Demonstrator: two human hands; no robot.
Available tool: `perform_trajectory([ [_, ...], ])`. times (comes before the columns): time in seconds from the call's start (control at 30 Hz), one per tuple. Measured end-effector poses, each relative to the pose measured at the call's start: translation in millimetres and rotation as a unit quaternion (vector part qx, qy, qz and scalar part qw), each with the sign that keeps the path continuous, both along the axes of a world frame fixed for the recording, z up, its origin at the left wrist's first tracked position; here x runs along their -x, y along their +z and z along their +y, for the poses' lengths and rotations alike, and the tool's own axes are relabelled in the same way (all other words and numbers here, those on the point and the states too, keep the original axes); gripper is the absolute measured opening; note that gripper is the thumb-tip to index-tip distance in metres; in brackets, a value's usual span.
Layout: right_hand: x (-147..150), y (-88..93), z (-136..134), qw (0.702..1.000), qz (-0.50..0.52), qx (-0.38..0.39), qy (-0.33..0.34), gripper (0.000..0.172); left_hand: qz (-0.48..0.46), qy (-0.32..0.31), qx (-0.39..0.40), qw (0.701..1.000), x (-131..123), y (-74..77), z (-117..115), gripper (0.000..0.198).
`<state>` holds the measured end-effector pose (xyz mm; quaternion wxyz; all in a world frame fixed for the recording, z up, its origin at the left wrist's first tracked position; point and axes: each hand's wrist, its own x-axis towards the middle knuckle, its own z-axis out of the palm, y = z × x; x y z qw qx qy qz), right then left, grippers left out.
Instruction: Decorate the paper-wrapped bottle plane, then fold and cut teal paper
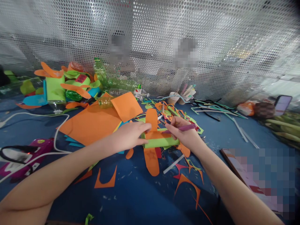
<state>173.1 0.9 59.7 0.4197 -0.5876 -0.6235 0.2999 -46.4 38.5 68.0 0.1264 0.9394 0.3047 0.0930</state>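
A model plane of green and orange paper (161, 143) lies on the blue table in front of me, its long orange wing (152, 159) reaching out on both sides of the body. My left hand (134, 132) grips the left end of the body between thumb and fingers. In my right hand (184, 129) is a purple pen (187, 127), its tip pointing left at the body. The fingers of that hand are closed around the pen and rest at the body's right end. Whether the tip touches the paper, I cannot tell.
Orange paper sheets (93, 122) lie left of the plane, with finished-looking bottle models (55, 89) behind them. Paper scraps (106, 182) are scattered about. Pen cups (173, 97) stand at the back by a perforated metal screen (150, 40). A white cable (56, 134) runs at left; a tablet-like device (236, 168) lies right.
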Motion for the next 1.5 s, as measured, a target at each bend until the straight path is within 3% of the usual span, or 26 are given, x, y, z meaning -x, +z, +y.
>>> perform_trajectory([
  [0.67, 2.5, -4.0, 1.1, 0.997, 0.064, 0.016, 0.028, 0.029, -0.004, -0.006, 0.001, 1.000, 0.4, 2.2, -0.8, 0.017],
  [0.97, 2.3, 0.5, -0.2, 0.998, 0.036, 0.039, 0.039, 0.027, -0.004, -0.004, 0.006, 1.000, 0.3, 2.2, -0.7, 0.018],
  [1.27, -2.6, 2.4, 1.9, 0.999, -0.028, 0.002, -0.015, 0.024, -0.003, -0.004, -0.004, 1.000, 1.0, 2.8, -1.1, 0.018],
  [1.5, -5.9, -0.4, 3.7, 0.999, -0.016, -0.004, -0.028, 0.024, 0.003, 0.001, 0.002, 1.000, 0.7, 2.0, -0.6, 0.019],
])
